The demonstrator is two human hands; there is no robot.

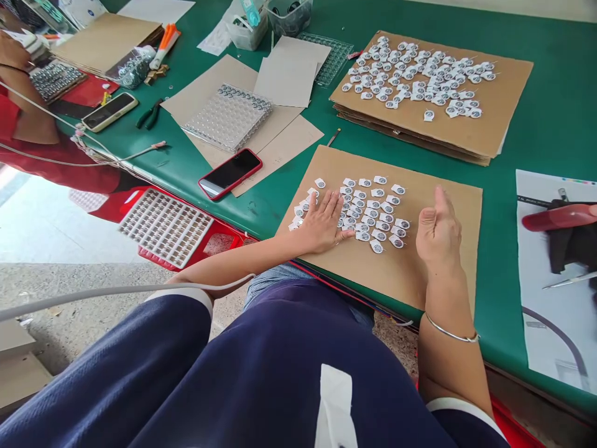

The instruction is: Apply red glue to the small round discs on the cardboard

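Observation:
Small white tagged pieces with round dark-ringed centres (370, 213) lie in loose rows on a brown cardboard sheet (448, 211) in front of me. My left hand (321, 224) rests flat over the left part of the group, fingers stretched out, hiding some pieces under it. My right hand (438, 230) stands on edge at the right of the group, fingers straight and thumb up, holding nothing. A gap of bare cardboard separates it from the nearest pieces.
Behind is a cardboard stack (504, 87) bearing many similar pieces. A red-edged phone (231, 174), a clear tray (228, 118) and pliers (150, 114) lie to the left. A red-handled tool (555, 218) lies at right. Another person's arm (35, 118) is at far left.

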